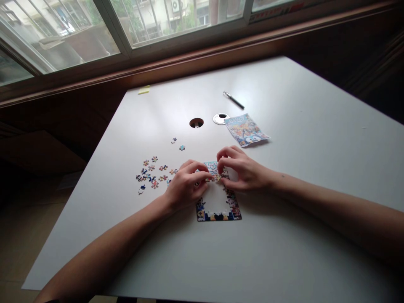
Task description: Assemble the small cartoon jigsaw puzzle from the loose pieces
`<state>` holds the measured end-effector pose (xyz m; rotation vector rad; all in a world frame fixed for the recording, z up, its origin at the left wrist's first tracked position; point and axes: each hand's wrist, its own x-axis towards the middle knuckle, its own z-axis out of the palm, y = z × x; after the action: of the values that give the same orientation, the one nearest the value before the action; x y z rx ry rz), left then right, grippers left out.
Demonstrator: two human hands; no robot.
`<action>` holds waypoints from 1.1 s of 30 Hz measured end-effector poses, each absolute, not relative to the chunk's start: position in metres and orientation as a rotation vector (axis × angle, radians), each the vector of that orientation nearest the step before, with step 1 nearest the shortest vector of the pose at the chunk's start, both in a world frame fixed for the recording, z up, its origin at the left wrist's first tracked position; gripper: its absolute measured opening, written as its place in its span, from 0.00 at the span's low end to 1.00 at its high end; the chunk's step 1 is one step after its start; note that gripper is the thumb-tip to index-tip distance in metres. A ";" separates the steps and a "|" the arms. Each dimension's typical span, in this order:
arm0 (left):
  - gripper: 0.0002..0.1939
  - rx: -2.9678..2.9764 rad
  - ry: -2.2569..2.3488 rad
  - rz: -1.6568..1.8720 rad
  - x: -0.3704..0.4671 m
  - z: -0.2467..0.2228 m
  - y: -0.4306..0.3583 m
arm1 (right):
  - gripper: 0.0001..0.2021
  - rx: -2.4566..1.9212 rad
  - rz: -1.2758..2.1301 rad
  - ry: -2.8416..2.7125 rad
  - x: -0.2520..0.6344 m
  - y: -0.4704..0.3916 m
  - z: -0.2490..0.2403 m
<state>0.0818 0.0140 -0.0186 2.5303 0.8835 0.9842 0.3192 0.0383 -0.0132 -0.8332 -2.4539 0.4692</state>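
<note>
A partly assembled jigsaw puzzle lies flat in front of me, its picture border joined around a bare white middle. Over its upper left part is my left hand, fingers bent and drawn together at a small puzzle piece in the upper rows. My right hand reaches in over the upper right edge, fingers curved and thumb apart from the index finger. Its thumb tip is beside a yellowish piece. Both hands hide parts of the puzzle's sides. Several loose puzzle pieces are scattered left of my left hand.
A creased picture sheet lies beyond my right hand, near a round metal cover and a hole in the white table. Farther back are a pen and a yellow sticky note. A window runs behind the table.
</note>
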 end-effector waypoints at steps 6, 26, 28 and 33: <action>0.10 2.586 0.869 0.913 0.083 -0.019 0.014 | 0.05 -0.845 0.456 -2.503 0.320 0.039 -0.013; 0.13 2.612 0.893 0.856 0.083 -0.019 0.013 | 0.05 -0.882 0.473 -2.379 0.317 0.040 -0.016; 0.13 2.622 0.897 0.848 0.083 -0.019 0.013 | 0.04 -0.905 0.468 -2.363 0.317 0.041 -0.017; 0.14 2.642 0.914 0.809 0.083 -0.021 0.013 | 0.03 -0.910 0.443 -2.378 0.317 0.042 -0.019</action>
<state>0.0826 0.0128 -0.0205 2.6421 0.9140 0.8091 0.3167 0.0415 -0.0190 -0.9103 -2.3781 0.4433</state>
